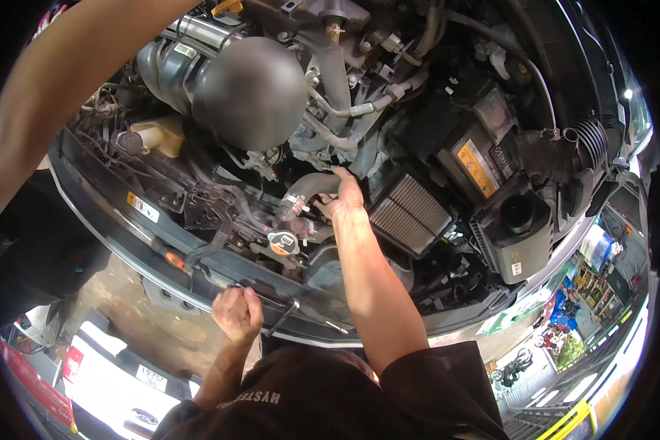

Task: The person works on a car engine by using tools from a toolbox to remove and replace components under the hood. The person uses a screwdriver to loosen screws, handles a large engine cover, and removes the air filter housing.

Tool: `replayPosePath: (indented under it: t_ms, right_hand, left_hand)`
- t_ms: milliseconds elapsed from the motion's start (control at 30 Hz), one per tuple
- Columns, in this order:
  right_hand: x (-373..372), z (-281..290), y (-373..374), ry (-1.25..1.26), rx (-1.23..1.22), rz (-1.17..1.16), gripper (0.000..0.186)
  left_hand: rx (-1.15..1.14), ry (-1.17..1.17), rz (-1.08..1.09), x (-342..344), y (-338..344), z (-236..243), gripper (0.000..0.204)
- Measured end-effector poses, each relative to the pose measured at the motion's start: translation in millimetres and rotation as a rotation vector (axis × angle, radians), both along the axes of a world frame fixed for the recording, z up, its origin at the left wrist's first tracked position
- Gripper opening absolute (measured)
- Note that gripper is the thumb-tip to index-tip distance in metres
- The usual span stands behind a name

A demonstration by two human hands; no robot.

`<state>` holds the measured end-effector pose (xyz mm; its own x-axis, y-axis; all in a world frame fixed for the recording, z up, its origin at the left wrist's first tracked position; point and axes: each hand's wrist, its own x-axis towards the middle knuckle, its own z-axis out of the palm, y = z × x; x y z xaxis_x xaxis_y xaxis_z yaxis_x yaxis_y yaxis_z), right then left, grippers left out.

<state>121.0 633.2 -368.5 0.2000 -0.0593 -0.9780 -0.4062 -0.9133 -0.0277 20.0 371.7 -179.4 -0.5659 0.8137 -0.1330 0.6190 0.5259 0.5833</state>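
My right hand [345, 196] reaches down into a car's engine bay. Its fingers close around the end of a thick grey radiator hose [308, 189], though some fingertips are hidden. A metal clamp circles the hose's lower part, just above a round radiator cap [283, 243]. Lower and to the left, my left hand [238, 314] is curled closed at the front edge of the bay, thumb on top. Whatever it may hold is hidden. Just right of it, a metal wrench [283, 315] leans on that edge, and a small metal rod [336, 327] lies farther right.
Another person's forearm [66, 95] crosses the upper left. A round blurred patch covers part of the engine. Right of my right arm sit a pleated air filter [412, 214], a battery [479, 163] and a black air box cover [517, 246]. A white vehicle [117, 389] stands behind, lower left.
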Motion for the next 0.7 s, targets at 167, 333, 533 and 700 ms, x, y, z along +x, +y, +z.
replayPosePath:
  t_ms: [167, 333, 533, 700]
  right_hand:
    - [1.3, -23.4, 3.0, -0.050, -0.057, 0.034, 0.057]
    - [-13.3, -15.8, 9.4, -0.148, -0.185, 0.086, 0.057]
    - [3.2, -57.0, 7.3, 0.016, -0.155, -0.043, 0.043]
    - [9.7, -65.5, 10.6, -0.030, -0.168, -0.046, 0.034]
  left_hand:
    - [0.014, 0.020, -0.034, -0.9, 3.9, 2.7, 0.032]
    - [-0.001, 0.042, -0.011, -0.1, 1.7, 0.7, 0.034]
    - [-0.009, 0.045, -0.007, -0.6, 0.6, 2.5, 0.037]
    - [0.049, 0.022, 0.017, 0.4, 3.6, 4.6, 0.037]
